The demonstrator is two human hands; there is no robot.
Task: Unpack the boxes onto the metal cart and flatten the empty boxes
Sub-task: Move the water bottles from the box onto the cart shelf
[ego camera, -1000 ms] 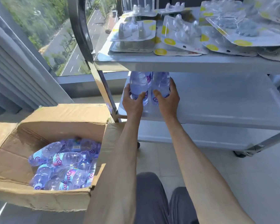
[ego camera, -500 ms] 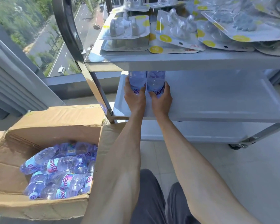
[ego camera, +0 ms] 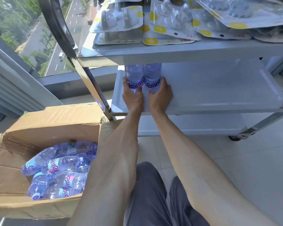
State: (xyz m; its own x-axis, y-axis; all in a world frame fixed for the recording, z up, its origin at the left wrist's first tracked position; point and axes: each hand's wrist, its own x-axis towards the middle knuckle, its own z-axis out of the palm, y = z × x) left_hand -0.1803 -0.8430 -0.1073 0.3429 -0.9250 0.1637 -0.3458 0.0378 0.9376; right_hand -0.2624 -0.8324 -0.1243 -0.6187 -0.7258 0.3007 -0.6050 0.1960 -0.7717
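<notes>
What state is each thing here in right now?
Left hand: grips left bottle.
Right hand: grips right bottle.
Left bottle: upright on middle shelf.
Right bottle: upright, beside left bottle.
Cardboard box: open, still holds lying bottles.
Blister packs: piled on top shelf.
Middle shelf: mostly bare.

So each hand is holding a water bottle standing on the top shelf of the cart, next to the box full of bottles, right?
Not the top shelf. The head view shows the left hand and right hand each holding an upright water bottle, left one and right one, on the middle shelf of the cart. The top shelf holds blister packs. The box of bottles does sit beside it.
</notes>
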